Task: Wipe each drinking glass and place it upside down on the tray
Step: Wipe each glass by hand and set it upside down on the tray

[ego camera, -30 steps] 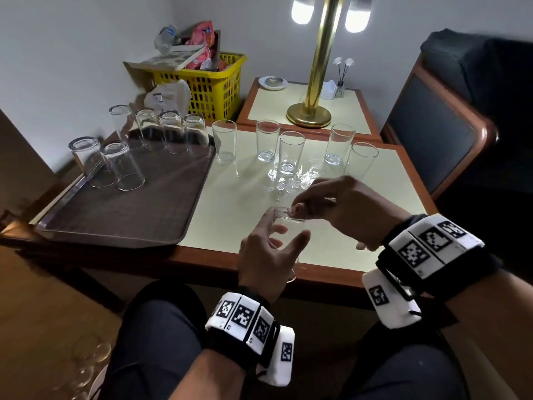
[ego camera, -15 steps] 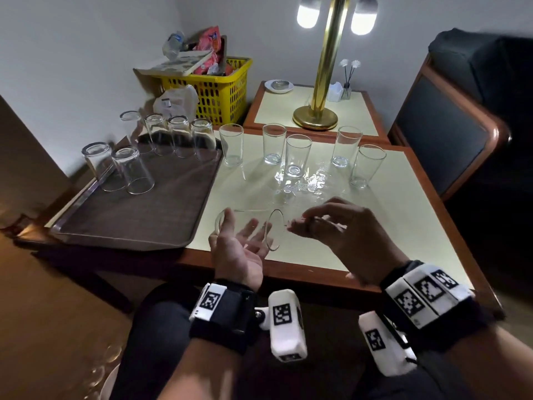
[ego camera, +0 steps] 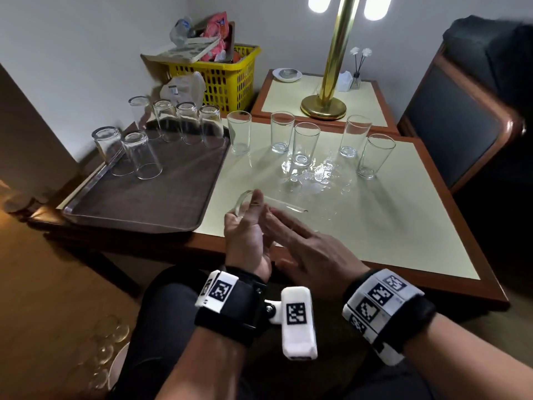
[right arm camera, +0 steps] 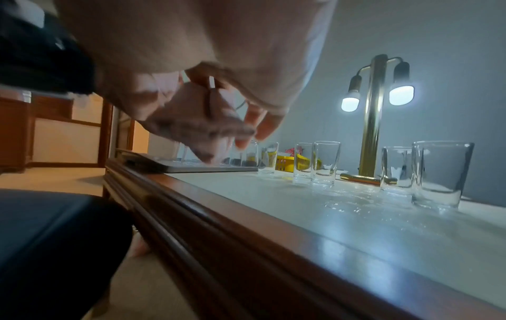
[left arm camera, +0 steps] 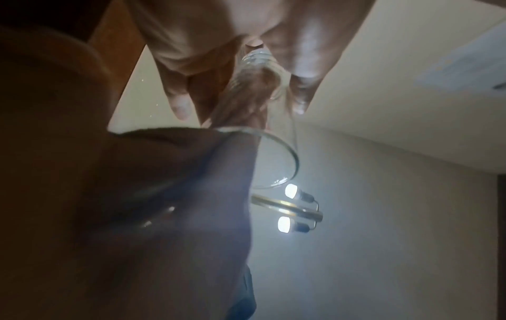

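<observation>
Fingers [ego camera: 256,201] hold one glass [ego camera: 272,204]; six inverted, five upright

Held glass [ego camera: 261,204]: body largely hidden behind the left hand [ego camera: 248,235] and right hand [ego camera: 305,249] in the head view. Lamp [ego camera: 334,62]: bulbs cut off by the top edge. Right wrist view: fingers [right arm camera: 208,130] motion-blurred. Left wrist view: dark, indistinct palm fills the lower left.
</observation>
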### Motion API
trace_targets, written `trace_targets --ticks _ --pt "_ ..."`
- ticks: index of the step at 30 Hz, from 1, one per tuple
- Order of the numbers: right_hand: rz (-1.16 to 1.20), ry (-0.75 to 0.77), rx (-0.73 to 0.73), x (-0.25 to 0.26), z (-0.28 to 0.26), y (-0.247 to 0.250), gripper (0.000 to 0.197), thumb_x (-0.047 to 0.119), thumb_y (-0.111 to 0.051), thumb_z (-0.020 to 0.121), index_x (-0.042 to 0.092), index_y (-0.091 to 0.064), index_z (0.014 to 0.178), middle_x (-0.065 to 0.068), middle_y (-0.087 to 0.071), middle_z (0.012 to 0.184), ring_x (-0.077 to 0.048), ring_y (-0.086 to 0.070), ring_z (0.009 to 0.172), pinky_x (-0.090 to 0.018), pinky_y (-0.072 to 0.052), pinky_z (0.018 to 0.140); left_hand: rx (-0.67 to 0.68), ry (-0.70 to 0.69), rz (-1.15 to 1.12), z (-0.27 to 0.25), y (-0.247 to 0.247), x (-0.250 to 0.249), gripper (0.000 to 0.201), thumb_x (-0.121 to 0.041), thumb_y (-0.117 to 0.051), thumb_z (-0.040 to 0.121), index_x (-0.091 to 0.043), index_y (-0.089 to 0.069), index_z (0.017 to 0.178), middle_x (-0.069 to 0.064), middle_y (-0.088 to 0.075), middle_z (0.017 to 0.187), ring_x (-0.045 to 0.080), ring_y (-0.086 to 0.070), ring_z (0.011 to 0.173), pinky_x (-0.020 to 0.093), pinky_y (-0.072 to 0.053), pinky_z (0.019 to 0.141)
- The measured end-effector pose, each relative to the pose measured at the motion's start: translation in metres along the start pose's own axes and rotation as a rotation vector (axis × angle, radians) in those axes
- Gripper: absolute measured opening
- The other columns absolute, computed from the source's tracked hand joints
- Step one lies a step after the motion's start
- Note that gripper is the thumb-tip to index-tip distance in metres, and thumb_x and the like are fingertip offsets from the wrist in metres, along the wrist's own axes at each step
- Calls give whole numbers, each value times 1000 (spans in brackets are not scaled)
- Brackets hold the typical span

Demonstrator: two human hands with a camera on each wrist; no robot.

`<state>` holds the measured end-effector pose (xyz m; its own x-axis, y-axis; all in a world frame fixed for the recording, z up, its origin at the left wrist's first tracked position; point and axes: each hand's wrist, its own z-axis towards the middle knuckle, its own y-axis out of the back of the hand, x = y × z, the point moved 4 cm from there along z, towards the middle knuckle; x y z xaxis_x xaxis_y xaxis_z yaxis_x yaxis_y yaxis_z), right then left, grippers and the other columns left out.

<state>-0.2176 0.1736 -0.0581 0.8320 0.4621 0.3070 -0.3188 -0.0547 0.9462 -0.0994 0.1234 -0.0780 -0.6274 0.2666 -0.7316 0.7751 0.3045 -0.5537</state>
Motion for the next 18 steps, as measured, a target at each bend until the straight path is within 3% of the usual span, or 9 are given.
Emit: trace_targets --ticks 2,6,9,10,11,13,14,16,18 --pt "-47 16 -51 3 8 8 72 42 -40 91 50 -11 157 28 -13 165 -33 -70 106 -45 -60 80 33 35 17 -7 -3 3 79 -47 -81 68 -5 -50 127 11 -69 103 31 -73 90 36 -56 63" --pt "336 -13 -157 4 13 8 68 12 -57 86 40 -47 147 21 -48 151 -16 -67 119 -39 -56 98 88 8 -53 -11 -7 -2 57 -37 -80 69 -13 -49 110 6 -74 84 26 -73 81 45 -59 75" --pt "681 -61 -123 3 9 16 62 -15 -59 89 31 -59 131 20 -67 128 -20 -73 74 -26 -57 52 143 -79 192 -13 -11 -11 43 -42 -75 83 -20 -49 109 10 -73 104 30 -71 97 48 -58 81" --pt "732 -70 -120 2 9 18 66 -16 -57 88 30 -58 136 21 -64 133 -29 -73 80 -28 -58 55 157 -121 368 -12 -12 -16 40 -47 -70 90 -22 -49 113 12 -68 114 30 -70 96 43 -60 72" --pt "748 -86 -145 1 8 20 73 -15 -56 86 32 -56 142 22 -57 142 -33 -72 103 -34 -62 71 149 -169 501 -9 -13 -21 40 -52 -64 94 -21 -49 116 12 -65 116 26 -70 86 36 -57 59" --pt "421 -29 -206 4 8 26 86 -14 -52 78 36 -50 148 22 -43 155 -11 -51 137 -32 -52 105 116 -212 547 -7 -15 -29 43 -52 -61 96 -17 -49 118 9 -63 102 13 -57 50 25 -42 39" --pt "375 -4 -213 4 8 28 88 -15 -52 77 36 -49 149 20 -41 156 -5 -48 138 -29 -49 108 127 -206 481 -10 -18 -31 41 -47 -63 96 -15 -48 117 7 -60 93 9 -49 42 23 -37 37" --pt "714 -95 -174 -4 12 30 86 -19 -58 78 34 -53 146 12 -55 147 -13 -69 114 -30 -59 91 186 -225 355 -18 -25 -32 39 -41 -68 91 -16 -46 111 2 -52 81 7 -46 47 24 -37 40" --pt "1190 -147 -65 0 9 36 76 -12 -70 79 32 -59 140 -15 -70 127 -17 -69 60 -26 -55 52 275 -281 286 -26 -29 -33 38 -40 -69 88 -17 -43 105 -4 -47 73 10 -46 54 25 -37 44"
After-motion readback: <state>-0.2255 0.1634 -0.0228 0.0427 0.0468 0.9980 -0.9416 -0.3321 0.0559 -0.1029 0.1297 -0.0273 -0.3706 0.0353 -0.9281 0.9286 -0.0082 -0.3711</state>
